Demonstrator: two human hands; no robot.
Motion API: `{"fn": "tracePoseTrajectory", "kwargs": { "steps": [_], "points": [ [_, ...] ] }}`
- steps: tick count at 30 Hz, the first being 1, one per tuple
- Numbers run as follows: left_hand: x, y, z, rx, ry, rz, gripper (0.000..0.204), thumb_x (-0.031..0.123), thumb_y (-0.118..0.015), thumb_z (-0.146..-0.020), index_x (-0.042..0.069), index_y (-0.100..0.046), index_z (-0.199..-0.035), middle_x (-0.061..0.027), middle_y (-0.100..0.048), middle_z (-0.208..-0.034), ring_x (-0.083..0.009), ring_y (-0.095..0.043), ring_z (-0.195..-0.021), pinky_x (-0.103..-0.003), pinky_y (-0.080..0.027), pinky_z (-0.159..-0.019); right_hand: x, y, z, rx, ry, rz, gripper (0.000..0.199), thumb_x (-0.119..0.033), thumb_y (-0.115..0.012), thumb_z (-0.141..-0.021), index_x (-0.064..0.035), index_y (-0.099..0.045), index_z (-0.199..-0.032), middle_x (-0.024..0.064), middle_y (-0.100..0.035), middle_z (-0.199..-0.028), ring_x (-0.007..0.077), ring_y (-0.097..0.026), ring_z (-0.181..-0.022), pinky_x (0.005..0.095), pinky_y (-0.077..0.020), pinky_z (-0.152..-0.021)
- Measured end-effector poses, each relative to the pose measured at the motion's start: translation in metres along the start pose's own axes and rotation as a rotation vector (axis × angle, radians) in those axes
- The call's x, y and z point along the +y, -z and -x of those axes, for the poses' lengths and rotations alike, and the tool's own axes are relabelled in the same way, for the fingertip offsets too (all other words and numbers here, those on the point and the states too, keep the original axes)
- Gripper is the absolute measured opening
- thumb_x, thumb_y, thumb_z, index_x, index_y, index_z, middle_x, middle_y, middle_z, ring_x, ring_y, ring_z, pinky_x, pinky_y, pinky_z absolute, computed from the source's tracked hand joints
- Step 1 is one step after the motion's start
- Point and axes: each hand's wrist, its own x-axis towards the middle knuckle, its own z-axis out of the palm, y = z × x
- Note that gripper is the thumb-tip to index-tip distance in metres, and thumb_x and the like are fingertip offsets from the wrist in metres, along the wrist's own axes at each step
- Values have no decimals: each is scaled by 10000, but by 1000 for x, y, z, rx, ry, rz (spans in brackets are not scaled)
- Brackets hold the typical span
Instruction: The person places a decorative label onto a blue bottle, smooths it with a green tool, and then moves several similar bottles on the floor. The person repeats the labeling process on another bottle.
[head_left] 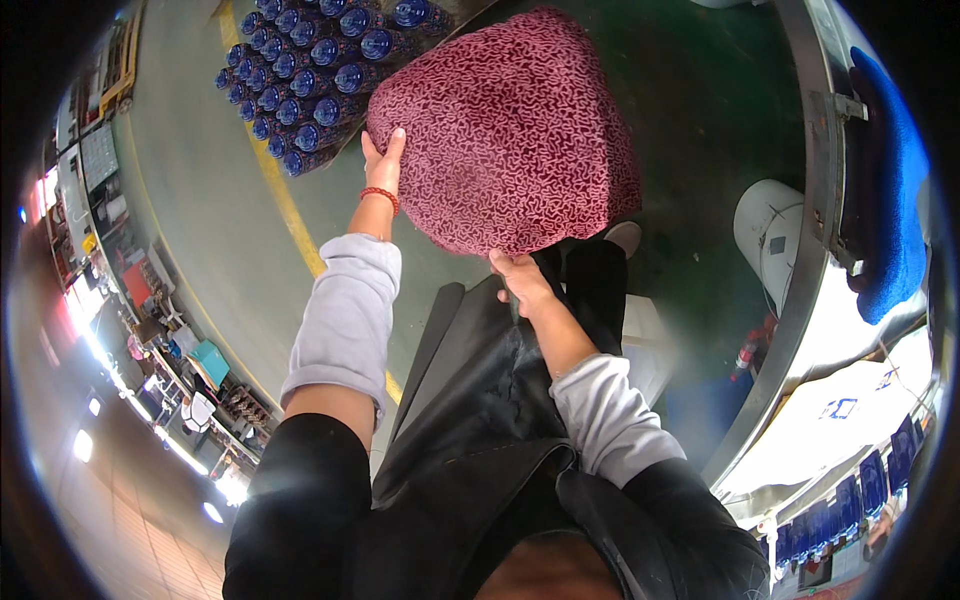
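A rounded, puffy cushion (505, 135) in dark red fabric with pink squiggles is held out in front of me. Its left edge is in my left hand (382, 168), closed with the thumb on top and the other fingers partly hidden. At the near edge, my right hand (524, 284) is closed too, its thumb against the fabric and its fingers curled below. The right fingers also lie against my black apron (465, 375), so I cannot tell whether they pinch some of it. The cushion hides the floor underneath.
Several blue-capped bottles (305, 75) stand packed together at the far left, by a yellow floor line (290, 215). To the right are a white bucket (772, 240), a metal-edged workbench (800, 340) and a blue cloth (893, 190). Cluttered shelves (190, 365) line the left.
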Motion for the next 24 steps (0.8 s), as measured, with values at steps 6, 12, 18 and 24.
{"fn": "tracePoseTrajectory", "kwargs": {
  "steps": [6, 12, 18, 24],
  "points": [
    [-49, -18, 162, 198, 544, 485, 1224, 567, -787, -821, 97, -2, -1633, -233, -180, -1655, -393, -236, -1511, -567, -191, -1222, -76, 112, 101, 299, 890, 420, 458, -396, -738, -931, -58, -677, -1234, 25, -685, -1178, 143, -608, -998, 338, -498, -910],
    [-53, -104, 223, -288, 715, 1415, 1006, 637, -709, -845, 88, -272, -1566, -123, -374, -1591, -387, -382, -1433, -581, -304, -1192, -193, 133, 45, 345, 771, 814, 1007, -485, -812, -789, -3, -352, -1543, 251, -467, -1517, 386, -516, -1339, 444, -421, -1104],
    [-69, -106, 216, -255, 544, 1320, 861, 560, -801, -789, 89, -475, -1432, -66, -582, -1412, -289, -580, -1263, -466, -509, -1063, -180, 126, 22, 179, 612, 540, 928, -395, -810, -828, -4, -364, -1542, 189, -505, -1505, 308, -486, -1380, 408, -333, -1174],
    [-84, -99, 210, -217, 631, 1292, 893, 508, -799, -811, 53, -420, -1479, -133, -519, -1482, -351, -503, -1335, -509, -405, -1155, -183, 132, 28, -74, 561, 380, 923, -396, -811, -856, -23, -338, -1555, 165, -500, -1499, 294, -484, -1364, 426, -352, -1155]
  ]
}}
